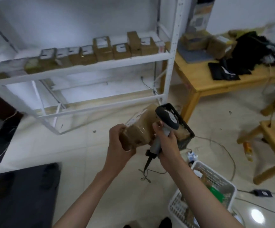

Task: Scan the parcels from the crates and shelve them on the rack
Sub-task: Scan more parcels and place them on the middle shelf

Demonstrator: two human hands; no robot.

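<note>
Right now the left hand [119, 142] is gripping the near end of a taped brown parcel [139, 129] in mid-air above open floor [84, 145], while the right hand [165, 137] is curling around the handle of a scanner [164, 127] whose head is touching the parcel's far side. Ahead, the white rack [171, 60] is carrying a row of parcels [100, 51] along its middle shelf edge, with its lower shelves lying bare. Beside the right forearm a white crate [199, 171] is sitting on the floor, a dark crate [185, 129] is showing behind the scanner, and a wooden bench [197, 83] is standing just right of the rack.
</note>
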